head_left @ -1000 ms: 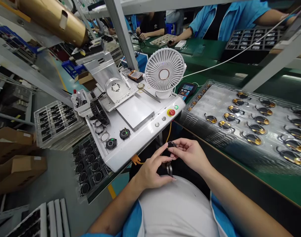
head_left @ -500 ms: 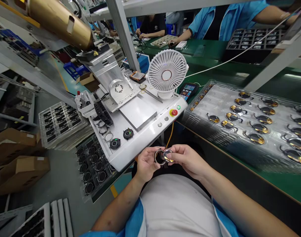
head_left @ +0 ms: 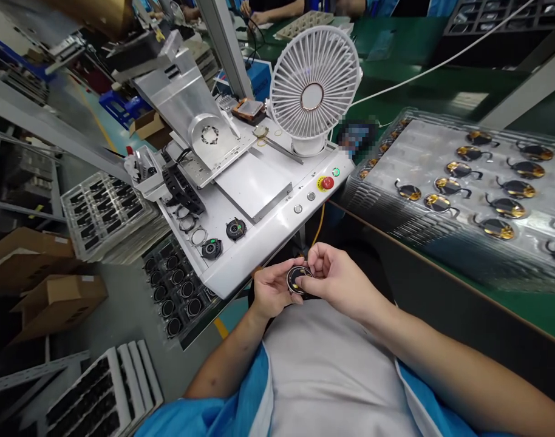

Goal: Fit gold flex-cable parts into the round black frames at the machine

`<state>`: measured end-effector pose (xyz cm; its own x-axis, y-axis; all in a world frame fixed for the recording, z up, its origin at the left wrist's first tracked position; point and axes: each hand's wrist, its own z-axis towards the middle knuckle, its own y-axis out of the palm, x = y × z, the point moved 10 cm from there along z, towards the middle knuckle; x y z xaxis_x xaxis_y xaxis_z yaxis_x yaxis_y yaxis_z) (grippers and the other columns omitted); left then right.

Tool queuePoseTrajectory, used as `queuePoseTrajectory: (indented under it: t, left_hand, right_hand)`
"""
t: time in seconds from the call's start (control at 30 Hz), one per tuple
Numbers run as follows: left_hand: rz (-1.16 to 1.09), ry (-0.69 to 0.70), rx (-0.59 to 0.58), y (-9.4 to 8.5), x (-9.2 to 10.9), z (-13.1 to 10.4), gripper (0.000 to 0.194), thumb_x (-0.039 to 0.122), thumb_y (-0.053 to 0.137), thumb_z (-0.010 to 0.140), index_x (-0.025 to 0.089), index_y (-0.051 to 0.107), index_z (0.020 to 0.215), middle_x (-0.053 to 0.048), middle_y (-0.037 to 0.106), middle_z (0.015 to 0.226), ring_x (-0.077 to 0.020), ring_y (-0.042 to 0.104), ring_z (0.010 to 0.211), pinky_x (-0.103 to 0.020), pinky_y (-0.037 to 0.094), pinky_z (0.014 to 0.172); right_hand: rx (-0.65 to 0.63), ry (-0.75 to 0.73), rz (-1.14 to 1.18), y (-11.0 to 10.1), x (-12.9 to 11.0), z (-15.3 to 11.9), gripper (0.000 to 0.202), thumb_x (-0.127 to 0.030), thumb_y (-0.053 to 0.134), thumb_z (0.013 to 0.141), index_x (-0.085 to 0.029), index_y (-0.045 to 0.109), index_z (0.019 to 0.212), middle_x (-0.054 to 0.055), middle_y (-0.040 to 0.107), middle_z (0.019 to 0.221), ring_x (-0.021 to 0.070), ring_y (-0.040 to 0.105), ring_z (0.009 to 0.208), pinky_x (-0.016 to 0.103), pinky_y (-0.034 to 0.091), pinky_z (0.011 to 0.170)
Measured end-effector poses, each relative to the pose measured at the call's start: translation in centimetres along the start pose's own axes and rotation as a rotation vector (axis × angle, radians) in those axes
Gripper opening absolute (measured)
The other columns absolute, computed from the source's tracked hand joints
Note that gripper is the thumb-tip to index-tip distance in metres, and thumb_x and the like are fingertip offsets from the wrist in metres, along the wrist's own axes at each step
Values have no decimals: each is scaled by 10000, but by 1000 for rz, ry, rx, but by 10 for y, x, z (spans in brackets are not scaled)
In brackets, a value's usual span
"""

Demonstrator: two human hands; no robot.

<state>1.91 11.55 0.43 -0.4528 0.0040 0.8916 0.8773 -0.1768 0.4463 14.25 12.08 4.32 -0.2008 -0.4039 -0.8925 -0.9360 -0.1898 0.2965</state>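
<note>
My left hand (head_left: 272,287) grips a round metal ring (head_left: 290,287) by its edge, close in front of my body. Inside the ring lies a round black disc (head_left: 296,274) with gold patches. The fingers of my right hand (head_left: 325,273) are at the same part, its thumb or a finger lying across the disc and the others curled at the rim. Two round black parts with green dots, one (head_left: 211,248) nearer and one (head_left: 235,229) farther, rest on the white machine's front left edge.
A white fan (head_left: 313,96) stands on the white machine (head_left: 268,233), beside a red button (head_left: 327,182). Stacked clear trays (head_left: 423,130) with black-and-gold discs are at right. A tray of rings (head_left: 181,315) sits at lower left. Other people's arms show at the top.
The black-and-gold disc, before beside the ring in my right hand, now lies within the ring. My hands have come closer together. The camera view has tilted downward.
</note>
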Motion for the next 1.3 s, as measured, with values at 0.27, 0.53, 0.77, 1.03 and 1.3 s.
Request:
queuePoseTrajectory:
  t: [0.27, 0.53, 0.77, 1.03, 1.3]
  left_hand:
    - [47, 3, 17, -3, 2, 1, 620, 279, 1018, 515, 311, 811, 1098, -57, 822, 1129, -263, 809, 936, -397, 665, 875]
    - [57, 12, 15, 0, 4, 2, 595, 308, 1013, 526, 332, 814, 1086, -46, 820, 1132, -246, 812, 907, -365, 675, 831]
    - [65, -40, 48, -9, -7, -1, 665, 305, 1036, 448, 309, 817, 1075, -55, 830, 1094, -285, 804, 956, -420, 667, 864]
    - [97, 31, 75, -12, -7, -5, 596, 325, 1015, 521, 289, 815, 1082, -79, 821, 1119, -287, 807, 957, -392, 677, 838]
    - [225, 191, -101, 11, 1, -12, 555, 299, 947, 679, 301, 768, 1205, -112, 784, 1201, -311, 769, 1094, -462, 624, 995]
  right_hand:
    - [3, -4, -41, 2, -2, 1, 328, -245, 728, 616, -237, 438, 770, -87, 505, 576, 94, 442, 511, 209, 343, 467]
    - [7, 11, -14, 1, 0, 1, 326, -237, 721, 618, -238, 437, 778, -104, 497, 550, 90, 473, 488, 195, 345, 454]
    - [-16, 25, 27, 2, 7, 4, 356, -212, 764, 630, -227, 443, 785, -103, 532, 553, 84, 502, 490, 184, 370, 463]
    - [-75, 231, 101, -1, 44, 5, 569, -435, 961, 577, -196, 501, 812, 7, 700, 647, 145, 653, 525, 224, 543, 469]
    - [-135, 233, 169, -4, 68, 0, 607, -586, 963, 563, -156, 567, 726, 43, 686, 588, 85, 549, 439, 176, 515, 400]
